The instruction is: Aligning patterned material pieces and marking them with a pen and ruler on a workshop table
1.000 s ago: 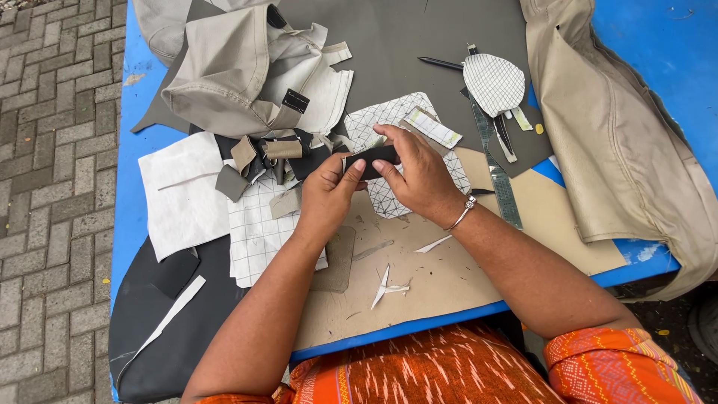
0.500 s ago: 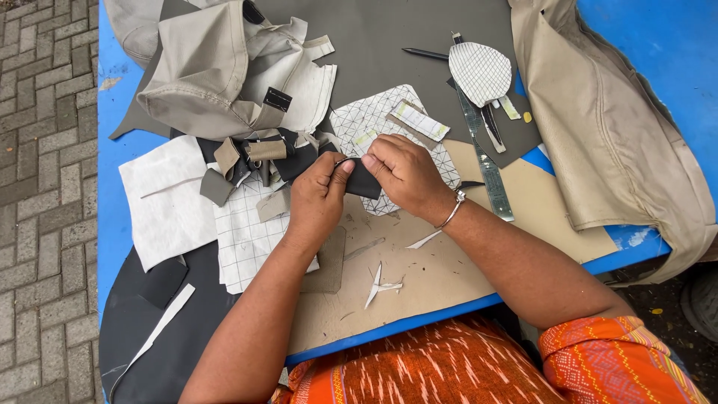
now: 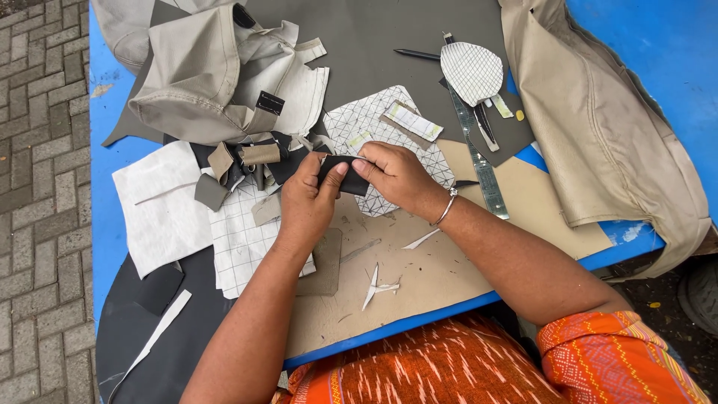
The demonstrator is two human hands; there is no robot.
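A small dark grey fabric piece (image 3: pixel 350 182) is pinched between both of my hands above the work table. My left hand (image 3: pixel 305 200) grips its left end with thumb and forefinger. My right hand (image 3: pixel 395 173), a silver bangle on its wrist, holds the right end. Under the hands lies a white piece with a diamond grid pattern (image 3: pixel 378 123) and a tan cardboard sheet (image 3: pixel 441 273).
Beige fabric bundles lie at the back left (image 3: pixel 198 71) and along the right (image 3: pixel 598 127). A clear ruler (image 3: pixel 479 161), a pen (image 3: pixel 417 54), a white oval grid-patterned piece (image 3: pixel 471 72), fabric scraps (image 3: pixel 243 161), white sheets (image 3: pixel 157 202) and a black sheet (image 3: pixel 138 329) cover the blue table (image 3: pixel 101 202).
Both hands have kept hold of the dark piece and turned it between the fingers. The camera view has drifted, so everything sits slightly further left and up.
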